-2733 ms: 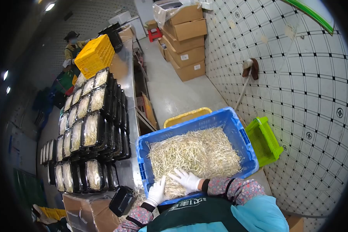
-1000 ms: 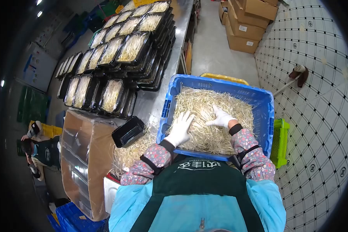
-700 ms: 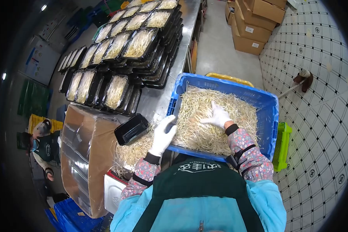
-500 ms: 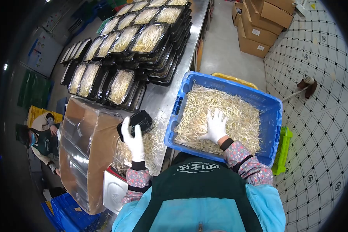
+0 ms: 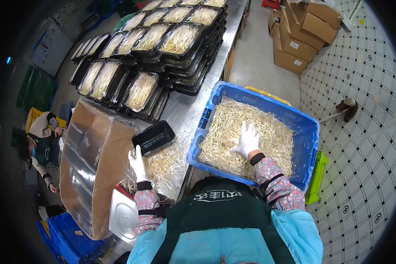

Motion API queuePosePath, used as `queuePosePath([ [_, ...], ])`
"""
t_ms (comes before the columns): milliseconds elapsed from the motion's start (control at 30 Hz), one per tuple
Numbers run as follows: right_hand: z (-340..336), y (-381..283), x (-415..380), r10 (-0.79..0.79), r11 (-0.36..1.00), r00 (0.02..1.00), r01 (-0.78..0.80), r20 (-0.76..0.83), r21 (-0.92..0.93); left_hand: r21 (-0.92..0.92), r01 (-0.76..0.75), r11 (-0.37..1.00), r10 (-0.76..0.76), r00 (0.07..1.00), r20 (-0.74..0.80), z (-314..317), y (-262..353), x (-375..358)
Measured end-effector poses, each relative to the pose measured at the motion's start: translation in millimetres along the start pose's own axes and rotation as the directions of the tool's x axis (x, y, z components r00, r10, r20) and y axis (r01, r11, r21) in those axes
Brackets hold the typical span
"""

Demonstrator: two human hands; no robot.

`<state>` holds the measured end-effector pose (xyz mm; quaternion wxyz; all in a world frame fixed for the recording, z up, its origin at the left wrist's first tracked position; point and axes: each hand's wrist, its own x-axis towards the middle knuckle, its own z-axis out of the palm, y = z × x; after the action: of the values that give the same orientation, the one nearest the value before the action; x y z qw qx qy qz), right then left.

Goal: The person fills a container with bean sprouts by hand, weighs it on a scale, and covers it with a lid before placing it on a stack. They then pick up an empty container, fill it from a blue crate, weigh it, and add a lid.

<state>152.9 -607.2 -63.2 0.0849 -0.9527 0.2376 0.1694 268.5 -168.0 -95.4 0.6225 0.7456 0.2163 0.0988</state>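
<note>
My left hand (image 5: 138,165), in a white glove, is beside the near left corner of a black plastic tray (image 5: 154,137). Its fingers are apart, with a fingertip at the tray's edge. The tray holds nothing and rests by the loose bean sprouts (image 5: 165,166) on the metal table. My right hand (image 5: 248,141), also gloved in white, lies with fingers spread on the heap of bean sprouts (image 5: 268,127) that fills much of a blue plastic crate (image 5: 310,132). Part of that palm sinks against the sprouts.
Stacked trays of sprouts (image 5: 180,39) crowd the far part of the metal table (image 5: 193,108). A cardboard box (image 5: 99,171) lined with clear plastic stands left, above a white scale plate (image 5: 123,215). Cardboard cartons (image 5: 295,44) sit on the floor. Another person (image 5: 44,145) is at far left.
The black tray has gone from tilted to flatter, its inside now showing. My left hand has shifted left and down to its corner. My right hand stays on the sprouts.
</note>
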Motion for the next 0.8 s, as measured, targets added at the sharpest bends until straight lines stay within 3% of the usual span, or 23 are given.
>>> queuePosePath([
  [33,5,3,5,-0.008,1.0,1.0,0.008,0.0,-0.002,0.016,-0.01,1.0,0.01,0.999,-0.035,6,-4,0],
  [100,10,18,21,-0.047,0.983,0.995,0.031,0.084,0.183,-0.063,0.006,0.998,0.0,0.996,0.094,13,7,-7],
  [133,13,26,22,-0.088,0.981,0.994,0.097,-0.062,0.167,-0.143,-0.018,0.99,0.025,0.999,0.043,14,-19,6],
  [167,7,32,24,-0.1,0.98,0.993,0.11,-0.069,0.165,-0.149,-0.025,0.989,0.03,0.999,0.031,15,-28,10],
  [233,-12,41,24,-0.084,0.95,0.994,0.06,0.066,0.307,-0.142,-0.074,0.987,0.061,0.994,-0.092,19,-28,14],
  [267,-13,47,21,-0.068,0.938,0.998,0.067,-0.007,0.34,-0.115,-0.1,0.988,0.075,0.975,-0.209,27,-12,7],
  [300,-15,56,16,-0.077,0.938,0.997,0.077,-0.013,0.338,-0.12,-0.105,0.987,0.076,0.973,-0.218,31,3,-2],
  [400,-28,83,8,-0.129,0.633,0.986,0.161,-0.102,0.757,-0.349,-0.225,0.91,0.095,0.931,-0.352,36,42,-30],
  [433,-22,92,15,-0.141,0.634,0.984,0.174,-0.109,0.754,-0.353,-0.232,0.906,0.095,0.927,-0.364,35,47,-37],
  [500,-3,109,32,-0.254,0.429,0.965,0.176,-0.069,0.886,-0.264,-0.276,0.924,0.154,0.902,-0.404,34,59,-57],
  [533,1,113,35,-0.298,0.401,0.954,0.094,0.033,0.911,-0.244,-0.277,0.929,0.155,0.892,-0.424,35,65,-69],
  [567,8,114,39,-0.31,0.4,0.95,0.113,0.018,0.909,-0.252,-0.29,0.923,0.159,0.885,-0.437,38,76,-78],
  [633,21,114,44,-0.296,0.252,0.953,0.141,-0.062,0.957,-0.322,-0.328,0.888,0.167,0.883,-0.439,37,90,-101],
  [700,-8,103,33,-0.411,0.263,0.911,0.151,-0.031,0.953,-0.159,-0.406,0.9,0.31,0.853,-0.42,35,106,-117],
  [767,-45,77,17,-0.437,0.517,0.898,0.303,-0.058,0.8,-0.098,-0.533,0.84,0.451,0.787,-0.422,41,125,-130],
  [800,-47,68,20,-0.472,0.644,0.86,0.488,-0.195,0.589,0.072,-0.624,0.778,0.596,0.698,-0.398,43,135,-137],
])
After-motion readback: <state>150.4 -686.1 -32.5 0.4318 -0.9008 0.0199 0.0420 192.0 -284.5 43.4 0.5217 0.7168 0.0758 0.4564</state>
